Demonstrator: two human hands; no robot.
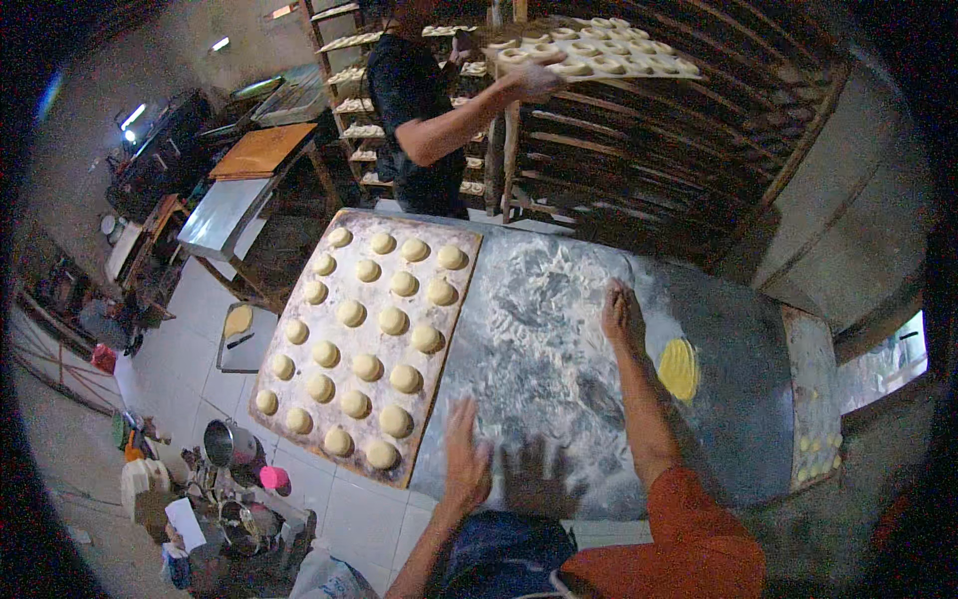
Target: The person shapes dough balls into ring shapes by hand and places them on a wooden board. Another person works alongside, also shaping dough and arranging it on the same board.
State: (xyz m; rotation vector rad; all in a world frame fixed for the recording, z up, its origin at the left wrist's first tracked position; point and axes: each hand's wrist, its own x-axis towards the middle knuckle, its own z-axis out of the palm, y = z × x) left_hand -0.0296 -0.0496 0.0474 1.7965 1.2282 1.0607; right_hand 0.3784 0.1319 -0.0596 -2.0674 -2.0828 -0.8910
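Observation:
My left hand (466, 461), a little blurred, is raised by the near edge of the metal table, fingers stretched out and nothing in them. Farther off on the floury surface (529, 329), my right hand (621, 314) is closed with its knuckles up; whatever it may hold is hidden. To the right of that forearm lies a flat yellow oval of dough (679, 369). Left of my hands, a floured wooden board (334, 389) carries rows of round dough balls (393, 320).
Across the table a person (419, 120) in dark clothes holds a tray of ring-shaped dough (599, 50) by wooden racks (619, 150). A narrow board (806, 399) with small dough pieces lies at the right end. Pots (230, 442) and a pink cup (273, 477) stand lower left.

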